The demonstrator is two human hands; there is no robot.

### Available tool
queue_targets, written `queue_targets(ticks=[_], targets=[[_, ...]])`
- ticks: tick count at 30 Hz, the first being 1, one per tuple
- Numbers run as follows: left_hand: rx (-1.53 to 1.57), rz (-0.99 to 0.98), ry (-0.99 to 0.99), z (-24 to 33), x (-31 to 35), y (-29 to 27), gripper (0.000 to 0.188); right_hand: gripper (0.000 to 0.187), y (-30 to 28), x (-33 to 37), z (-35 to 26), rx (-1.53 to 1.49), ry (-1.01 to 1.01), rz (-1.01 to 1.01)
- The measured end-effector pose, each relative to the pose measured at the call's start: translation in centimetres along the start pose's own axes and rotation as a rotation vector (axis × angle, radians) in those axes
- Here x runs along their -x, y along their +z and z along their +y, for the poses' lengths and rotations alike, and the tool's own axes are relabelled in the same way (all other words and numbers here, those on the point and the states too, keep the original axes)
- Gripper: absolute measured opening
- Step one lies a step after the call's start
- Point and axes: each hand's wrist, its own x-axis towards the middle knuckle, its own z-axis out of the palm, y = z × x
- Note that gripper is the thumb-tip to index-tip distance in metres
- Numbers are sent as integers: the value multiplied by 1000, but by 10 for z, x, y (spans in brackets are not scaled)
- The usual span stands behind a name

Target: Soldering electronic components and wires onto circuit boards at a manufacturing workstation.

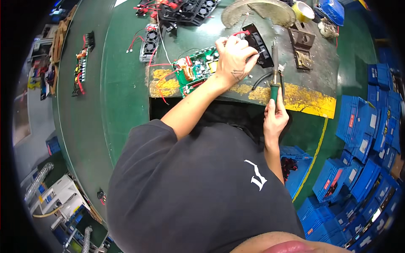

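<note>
My right hand (pixel 276 118) is closed around the green handle of a soldering iron (pixel 274 67), whose metal shaft points away from me, just right of a black panel. That black panel (pixel 260 48) has dark sockets along it and lies tilted on the bench. Over the right end of a green circuit board (pixel 185 80) is my left hand (pixel 235 57), its fingers curled closed beside the panel. A short red wire (pixel 241 33) shows between those fingers and the panel. What the fingertips pinch is hidden. The board carries a copper coil and loose red wires.
The green workbench (pixel 202 31) has a worn yellow front edge. Black fan units (pixel 192 10) lie at the back left, with a smaller fan module (pixel 149 42) nearer. A metal soldering stand (pixel 301 38) and a yellow cup (pixel 303 12) are at right. Blue crates (pixel 356 120) stack beyond.
</note>
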Motion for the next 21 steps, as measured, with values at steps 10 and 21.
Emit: queue_targets(ticks=[10, 21], targets=[[-42, -195, -23, 5, 8, -13, 25, 51, -17, -11, 1, -13, -30, -2], [-307, -76, -213, -78, 27, -164, 25, 50, -54, -12, -3, -91, 0, 5]])
